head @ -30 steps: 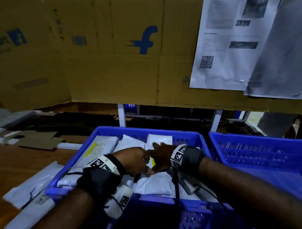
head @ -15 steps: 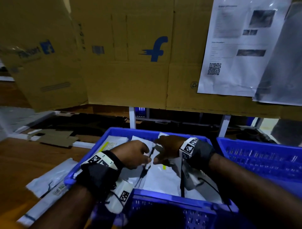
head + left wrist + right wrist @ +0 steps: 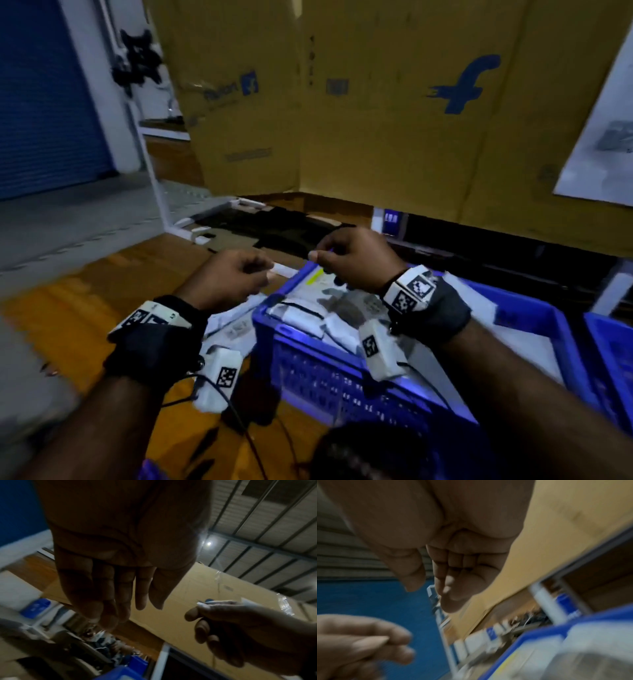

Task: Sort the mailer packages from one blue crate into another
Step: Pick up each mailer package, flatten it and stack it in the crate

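The blue crate point(image 3: 342, 387) sits in front of me with several white mailer packages point(image 3: 308, 315) in it. Both hands hover above its far left corner, touching no mailer. My left hand point(image 3: 236, 277) is just left of the crate; the left wrist view shows its fingers point(image 3: 111, 588) loosely bent with nothing in the palm. My right hand point(image 3: 349, 263) has its fingers curled into the palm point(image 3: 453, 568), thumb against forefinger. A small bluish bit point(image 3: 208, 600) shows at that thumb tip, too blurred to name. The second blue crate point(image 3: 609, 342) shows at the right edge.
More white mailers point(image 3: 236, 325) lie on the wooden table point(image 3: 85, 301) left of the crate. Tall cardboard sheets point(image 3: 394, 120) stand behind, with a printed paper point(image 3: 603, 154) at the right. A blue shutter point(image 3: 41, 102) and grey floor are at the left.
Both hands have lifted out of the crate, away from the white mailer they were on, moving up and left. My view has swung left.
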The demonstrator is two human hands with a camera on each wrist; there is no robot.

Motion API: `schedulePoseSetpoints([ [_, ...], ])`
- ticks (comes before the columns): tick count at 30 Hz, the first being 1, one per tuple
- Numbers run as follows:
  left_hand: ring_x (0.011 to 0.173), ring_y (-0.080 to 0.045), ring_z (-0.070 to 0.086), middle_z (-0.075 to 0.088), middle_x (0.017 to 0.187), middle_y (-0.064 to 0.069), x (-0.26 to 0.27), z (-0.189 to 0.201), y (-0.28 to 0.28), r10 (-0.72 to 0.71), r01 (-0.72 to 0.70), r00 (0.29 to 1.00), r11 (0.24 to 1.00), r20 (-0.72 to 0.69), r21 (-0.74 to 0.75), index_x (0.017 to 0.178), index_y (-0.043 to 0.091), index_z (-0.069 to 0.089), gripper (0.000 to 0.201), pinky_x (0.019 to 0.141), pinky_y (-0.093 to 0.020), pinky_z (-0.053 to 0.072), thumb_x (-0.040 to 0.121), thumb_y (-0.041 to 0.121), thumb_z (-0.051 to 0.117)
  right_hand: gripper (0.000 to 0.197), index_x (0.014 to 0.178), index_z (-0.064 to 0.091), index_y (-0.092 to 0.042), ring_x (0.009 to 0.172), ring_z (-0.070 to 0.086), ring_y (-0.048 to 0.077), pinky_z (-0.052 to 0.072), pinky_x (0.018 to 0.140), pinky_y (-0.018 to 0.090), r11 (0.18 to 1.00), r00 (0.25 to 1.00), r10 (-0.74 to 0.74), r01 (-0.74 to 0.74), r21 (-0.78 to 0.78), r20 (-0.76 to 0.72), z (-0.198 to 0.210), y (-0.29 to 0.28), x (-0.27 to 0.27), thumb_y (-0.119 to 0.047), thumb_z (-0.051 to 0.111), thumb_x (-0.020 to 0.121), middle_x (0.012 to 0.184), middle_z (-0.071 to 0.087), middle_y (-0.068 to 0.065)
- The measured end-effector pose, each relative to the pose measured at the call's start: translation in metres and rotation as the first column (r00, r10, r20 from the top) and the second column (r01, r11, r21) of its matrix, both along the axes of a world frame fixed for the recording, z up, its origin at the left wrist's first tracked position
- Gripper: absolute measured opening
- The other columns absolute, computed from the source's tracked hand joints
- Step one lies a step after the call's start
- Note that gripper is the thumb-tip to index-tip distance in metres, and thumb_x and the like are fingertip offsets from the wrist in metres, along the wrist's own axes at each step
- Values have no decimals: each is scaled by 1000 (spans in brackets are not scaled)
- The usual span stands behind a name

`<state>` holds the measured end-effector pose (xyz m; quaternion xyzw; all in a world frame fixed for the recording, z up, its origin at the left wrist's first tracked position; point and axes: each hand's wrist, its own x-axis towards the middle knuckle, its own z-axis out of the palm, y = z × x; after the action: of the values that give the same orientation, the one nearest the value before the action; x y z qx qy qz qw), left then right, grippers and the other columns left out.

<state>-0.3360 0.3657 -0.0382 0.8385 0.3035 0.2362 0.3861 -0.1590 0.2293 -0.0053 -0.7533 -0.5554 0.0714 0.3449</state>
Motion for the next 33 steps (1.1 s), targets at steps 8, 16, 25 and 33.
schedulePoseSetpoints([
  [8,84,-20,63,70,91,-9,-61,-72,91,94,-106,963,994,-253,-34,98,8,72,17,78,-32,49,91,23,69,20,91,72,-11,74,70,22,56,67,31,971,985,166,-173,-164,-55,-79,107,-95,-25,60,95,86,73,7],
  [16,104,-29,64,70,109,-15,-66,-164,160,1,1,816,1000,-578,4,99,7,72,27,84,-33,49,82,28,65,32,122,63,-5,114,60,32,48,95,35,868,991,127,-90,-489,42,-176,200,-145,-14,59,91,121,65,16],
  [25,98,-27,68,71,108,-12,-60,-211,168,-112,12,840,982,-530,-189,110,14,67,67,80,-33,54,59,55,51,37,134,51,3,130,47,34,37,108,37,732,999,32,-8,-681,23,-221,219,-140,-11,43,101,140,49,23],
  [33,84,-30,70,75,88,-14,-82,-166,201,-115,32,978,906,-173,-422,85,7,73,45,73,-45,57,43,15,88,17,100,68,-11,98,65,27,44,74,23,926,984,-97,145,-347,153,-160,224,-123,-12,56,87,103,68,11],
])
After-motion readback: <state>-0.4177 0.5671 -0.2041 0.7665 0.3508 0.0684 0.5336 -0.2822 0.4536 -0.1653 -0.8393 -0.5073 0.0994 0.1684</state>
